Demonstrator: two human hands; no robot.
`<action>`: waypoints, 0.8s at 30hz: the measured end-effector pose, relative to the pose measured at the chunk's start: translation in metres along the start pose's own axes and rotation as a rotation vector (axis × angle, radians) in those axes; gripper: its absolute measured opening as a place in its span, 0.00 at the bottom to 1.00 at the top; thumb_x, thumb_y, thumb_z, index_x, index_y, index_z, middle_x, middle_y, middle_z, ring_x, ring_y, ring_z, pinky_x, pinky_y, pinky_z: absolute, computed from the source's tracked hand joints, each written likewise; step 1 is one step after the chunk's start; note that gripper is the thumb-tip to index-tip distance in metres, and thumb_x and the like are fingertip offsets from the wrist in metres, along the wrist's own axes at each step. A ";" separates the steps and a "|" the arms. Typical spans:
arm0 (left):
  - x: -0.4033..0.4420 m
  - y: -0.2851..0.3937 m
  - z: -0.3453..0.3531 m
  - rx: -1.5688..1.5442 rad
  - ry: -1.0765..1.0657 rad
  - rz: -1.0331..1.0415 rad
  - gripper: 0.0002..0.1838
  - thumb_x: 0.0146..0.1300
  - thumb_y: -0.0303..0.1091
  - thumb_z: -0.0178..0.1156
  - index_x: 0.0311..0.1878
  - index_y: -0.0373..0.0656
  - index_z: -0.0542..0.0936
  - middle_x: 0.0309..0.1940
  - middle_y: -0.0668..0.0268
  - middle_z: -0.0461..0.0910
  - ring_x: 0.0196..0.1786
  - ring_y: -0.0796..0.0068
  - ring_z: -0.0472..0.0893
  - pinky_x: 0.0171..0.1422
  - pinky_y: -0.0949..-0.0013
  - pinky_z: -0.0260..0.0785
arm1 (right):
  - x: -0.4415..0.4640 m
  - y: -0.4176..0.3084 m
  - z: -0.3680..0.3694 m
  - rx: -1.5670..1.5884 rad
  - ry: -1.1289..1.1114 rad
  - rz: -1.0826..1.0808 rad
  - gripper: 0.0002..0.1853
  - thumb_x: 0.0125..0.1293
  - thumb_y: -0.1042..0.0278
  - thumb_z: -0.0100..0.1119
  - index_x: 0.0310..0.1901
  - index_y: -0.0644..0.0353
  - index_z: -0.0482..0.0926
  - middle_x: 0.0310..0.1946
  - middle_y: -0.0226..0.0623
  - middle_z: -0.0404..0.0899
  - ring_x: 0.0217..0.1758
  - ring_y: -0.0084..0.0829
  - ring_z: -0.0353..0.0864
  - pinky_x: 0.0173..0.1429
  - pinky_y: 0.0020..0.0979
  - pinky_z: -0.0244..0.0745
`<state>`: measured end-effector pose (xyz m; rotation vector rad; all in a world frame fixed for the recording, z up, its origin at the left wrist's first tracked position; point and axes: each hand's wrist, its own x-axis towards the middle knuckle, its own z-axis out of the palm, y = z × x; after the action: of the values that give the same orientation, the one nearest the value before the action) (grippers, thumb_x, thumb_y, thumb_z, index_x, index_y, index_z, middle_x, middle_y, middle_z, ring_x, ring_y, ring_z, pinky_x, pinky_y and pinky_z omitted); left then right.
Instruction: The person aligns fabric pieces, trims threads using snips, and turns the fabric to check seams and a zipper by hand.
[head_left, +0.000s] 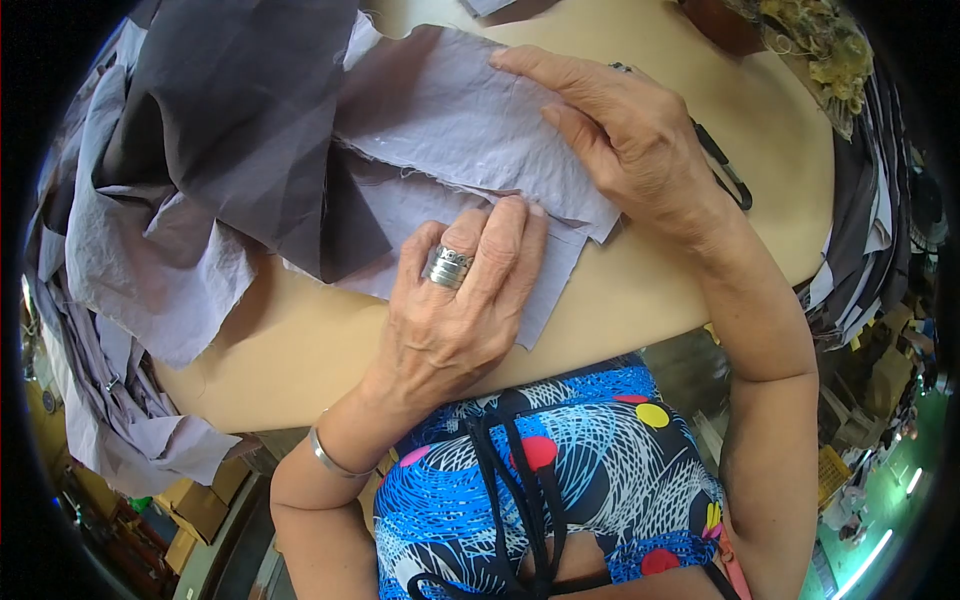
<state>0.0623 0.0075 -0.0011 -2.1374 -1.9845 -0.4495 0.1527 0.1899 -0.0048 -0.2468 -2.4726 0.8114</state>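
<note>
Pale lilac fabric [440, 110] with frayed edges lies on the tan work surface [660, 290]; one layer's raw edge overlaps another lilac layer [550, 290]. My left hand [465, 290], wearing wide silver rings, has its fingers curled and pressed together at that raw edge, on the cloth. Its thumb is mostly hidden. My right hand [630, 135] rests at the upper right of the lilac piece, index finger stretched out and thumb apart from it, touching the cloth. Dark grey fabric [240, 120] lies across the lilac cloth on the left.
More lilac cloth [150, 270] drapes over the left edge of the surface. A black-handled tool [725, 165] lies beside my right wrist, partly hidden. Strips of dark and pale cloth [865, 230] hang at the right edge. Tangled yellowish material [820, 50] sits at the upper right.
</note>
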 end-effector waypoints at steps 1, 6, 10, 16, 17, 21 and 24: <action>0.000 0.000 -0.001 -0.007 -0.004 -0.002 0.21 0.51 0.31 0.55 0.50 0.35 0.79 0.50 0.61 0.73 0.48 0.70 0.74 0.48 0.64 0.67 | 0.000 -0.002 -0.002 -0.005 -0.024 0.018 0.23 0.57 0.82 0.57 0.55 0.54 0.77 0.49 0.38 0.81 0.50 0.38 0.82 0.53 0.31 0.77; 0.004 0.002 -0.009 -0.056 -0.061 -0.036 0.21 0.50 0.27 0.59 0.50 0.38 0.80 0.49 0.62 0.76 0.48 0.69 0.77 0.50 0.64 0.68 | 0.000 0.002 -0.004 0.098 -0.023 0.053 0.22 0.59 0.82 0.55 0.56 0.55 0.77 0.50 0.37 0.81 0.51 0.36 0.82 0.54 0.30 0.76; 0.005 0.001 -0.011 -0.046 -0.078 -0.015 0.20 0.51 0.29 0.58 0.50 0.39 0.80 0.50 0.64 0.76 0.47 0.71 0.77 0.50 0.65 0.67 | 0.001 0.000 -0.005 0.099 -0.017 0.080 0.22 0.59 0.81 0.55 0.57 0.55 0.76 0.52 0.35 0.81 0.54 0.35 0.81 0.57 0.29 0.75; 0.006 0.006 -0.012 0.063 -0.125 -0.015 0.21 0.53 0.31 0.55 0.52 0.40 0.79 0.52 0.65 0.76 0.48 0.72 0.77 0.51 0.65 0.68 | 0.001 0.000 -0.006 0.129 -0.010 0.087 0.22 0.60 0.81 0.54 0.57 0.55 0.76 0.53 0.33 0.80 0.56 0.33 0.80 0.59 0.29 0.74; 0.007 0.007 -0.013 0.080 -0.140 -0.019 0.21 0.53 0.31 0.55 0.53 0.40 0.78 0.52 0.65 0.76 0.49 0.72 0.77 0.51 0.66 0.68 | 0.001 0.000 -0.006 0.138 -0.003 0.091 0.22 0.60 0.81 0.54 0.57 0.55 0.76 0.53 0.33 0.80 0.56 0.33 0.79 0.59 0.29 0.74; 0.009 0.008 -0.013 0.117 -0.139 -0.005 0.22 0.53 0.33 0.55 0.54 0.42 0.77 0.51 0.64 0.75 0.48 0.72 0.76 0.50 0.66 0.69 | 0.001 0.001 -0.005 0.117 -0.008 0.071 0.21 0.60 0.80 0.54 0.56 0.55 0.76 0.53 0.34 0.80 0.56 0.33 0.79 0.59 0.29 0.74; 0.006 0.006 -0.008 0.135 -0.096 0.029 0.21 0.54 0.36 0.54 0.52 0.43 0.77 0.48 0.63 0.73 0.46 0.71 0.74 0.47 0.67 0.69 | 0.000 0.001 -0.004 0.105 -0.020 0.080 0.21 0.60 0.81 0.54 0.56 0.55 0.77 0.52 0.35 0.80 0.54 0.34 0.81 0.57 0.30 0.75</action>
<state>0.0679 0.0100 0.0088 -2.1384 -1.9696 -0.2058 0.1554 0.1927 -0.0024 -0.3019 -2.4426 0.9786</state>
